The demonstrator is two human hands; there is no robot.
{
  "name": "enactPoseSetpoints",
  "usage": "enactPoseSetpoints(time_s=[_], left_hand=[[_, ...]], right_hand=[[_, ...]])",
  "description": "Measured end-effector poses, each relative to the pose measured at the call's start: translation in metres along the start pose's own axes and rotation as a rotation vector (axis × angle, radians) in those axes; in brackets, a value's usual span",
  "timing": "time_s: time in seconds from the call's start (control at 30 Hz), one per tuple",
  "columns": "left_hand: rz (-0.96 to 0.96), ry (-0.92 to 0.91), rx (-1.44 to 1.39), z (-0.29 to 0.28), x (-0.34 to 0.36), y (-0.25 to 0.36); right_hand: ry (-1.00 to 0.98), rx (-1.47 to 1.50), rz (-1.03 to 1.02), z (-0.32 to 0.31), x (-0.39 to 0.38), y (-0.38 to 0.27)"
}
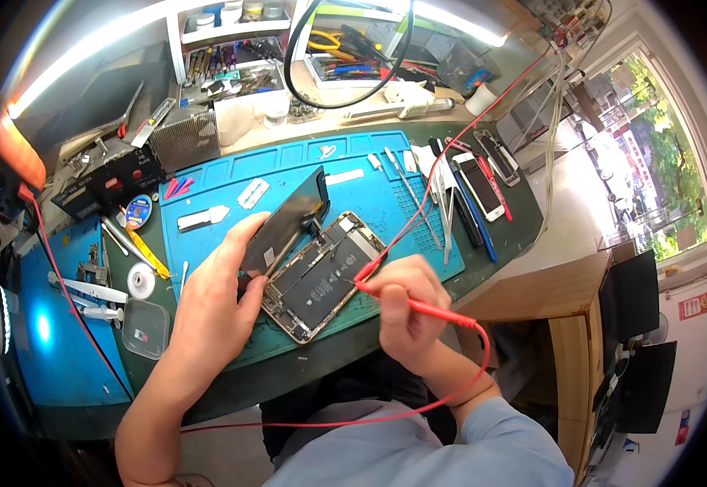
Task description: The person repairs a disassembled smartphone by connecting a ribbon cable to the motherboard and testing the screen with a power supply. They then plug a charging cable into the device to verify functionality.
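Observation:
My left hand (219, 300) holds a black phone screen assembly (284, 223) tilted up beside an opened phone body (321, 284) on the blue silicone mat (207, 243). The battery and internal parts of the phone show. My right hand (410, 304) grips a red test probe (443, 313) whose tip is low over the phone's right side; I cannot tell if it touches. A red cable loops from the probe down across my right forearm. A white-handled blade (201, 217) and a small white card (253, 192) lie left of the screen.
Tweezers and pens (471, 223) lie right of the mat, with a white phone (479, 187). Behind are tool shelves (231, 49) and a hanging black cable (296, 89). At left are syringes (85, 292), a clear box (146, 329) and an orange meter (16, 154).

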State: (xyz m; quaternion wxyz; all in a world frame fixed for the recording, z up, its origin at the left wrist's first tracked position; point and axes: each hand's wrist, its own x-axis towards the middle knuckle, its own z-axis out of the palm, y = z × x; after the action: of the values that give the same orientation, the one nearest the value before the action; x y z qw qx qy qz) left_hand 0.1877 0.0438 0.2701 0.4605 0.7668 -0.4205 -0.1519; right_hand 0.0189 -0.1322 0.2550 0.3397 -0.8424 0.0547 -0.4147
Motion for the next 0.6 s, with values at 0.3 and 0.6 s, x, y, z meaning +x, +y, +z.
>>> enactPoseSetpoints(time_s=[0.3,0.6], left_hand=[[0.001,0.018,-0.025,0.004,0.001,0.000],[-0.003,0.030,-0.054,0.004,0.000,0.000]], right_hand=[[-0.051,-0.245,-0.176,-0.035,-0.011,0.025],[-0.550,-0.738,-0.454,-0.058,0.033,0.036]])
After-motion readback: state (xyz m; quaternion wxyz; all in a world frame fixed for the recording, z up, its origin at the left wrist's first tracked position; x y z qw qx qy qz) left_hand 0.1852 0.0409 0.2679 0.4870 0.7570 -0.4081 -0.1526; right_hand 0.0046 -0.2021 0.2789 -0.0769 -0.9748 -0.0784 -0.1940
